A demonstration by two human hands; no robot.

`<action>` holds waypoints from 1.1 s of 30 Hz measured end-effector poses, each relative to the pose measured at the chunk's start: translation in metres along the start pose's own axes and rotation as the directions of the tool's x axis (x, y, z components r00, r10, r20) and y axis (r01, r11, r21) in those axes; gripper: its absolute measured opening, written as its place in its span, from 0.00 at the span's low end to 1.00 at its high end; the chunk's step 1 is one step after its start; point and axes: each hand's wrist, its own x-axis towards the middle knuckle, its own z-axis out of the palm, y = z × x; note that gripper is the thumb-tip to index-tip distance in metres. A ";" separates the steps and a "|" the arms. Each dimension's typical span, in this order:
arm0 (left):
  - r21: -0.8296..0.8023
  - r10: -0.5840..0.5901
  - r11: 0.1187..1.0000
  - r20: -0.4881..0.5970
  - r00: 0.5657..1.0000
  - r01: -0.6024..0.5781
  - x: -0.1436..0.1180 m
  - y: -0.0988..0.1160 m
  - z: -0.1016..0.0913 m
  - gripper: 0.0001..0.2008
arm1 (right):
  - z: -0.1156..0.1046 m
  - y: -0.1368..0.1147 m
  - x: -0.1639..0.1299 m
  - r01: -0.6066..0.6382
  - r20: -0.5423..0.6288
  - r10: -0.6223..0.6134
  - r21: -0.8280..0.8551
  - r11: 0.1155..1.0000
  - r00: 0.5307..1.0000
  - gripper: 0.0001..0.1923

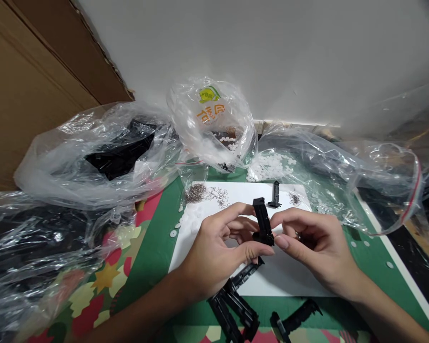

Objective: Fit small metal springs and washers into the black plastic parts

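- The left hand [214,247] pinches a black plastic clip [263,227] upright over the white sheet [289,281], thumb and fingers closed on its lower end.
- The right hand [314,245] meets it from the other side, fingertips curled shut against the clip (whether they hold a small part is hidden).
- This looks like a fitting step; next calls for steady alignment.
- Finished-looking clips [236,305] lie near the wrists.

A green patterned table [153,247] carries a white sheet [282,278], clear plastic bags [93,157] and black plastic parts [236,309]
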 end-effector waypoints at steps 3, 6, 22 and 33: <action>-0.027 -0.012 1.000 -0.003 1.000 0.012 0.000 0.001 0.001 0.20 | 0.002 0.001 0.000 0.026 -0.028 -0.026 -0.003 1.000 0.999 0.05; -0.044 -0.019 0.999 0.016 1.000 0.020 -0.001 0.001 0.002 0.18 | 0.003 0.001 0.001 0.051 -0.072 -0.051 0.008 0.999 0.996 0.02; -0.123 -0.017 0.992 -0.010 1.000 0.016 -0.001 -0.007 0.004 0.19 | 0.010 -0.001 0.001 0.000 -0.155 0.013 0.085 0.996 0.988 0.02; -0.088 0.015 0.996 -0.055 0.998 -0.020 -0.001 -0.004 0.004 0.21 | 0.010 0.005 0.002 -0.048 -0.067 0.060 0.168 0.985 0.996 0.07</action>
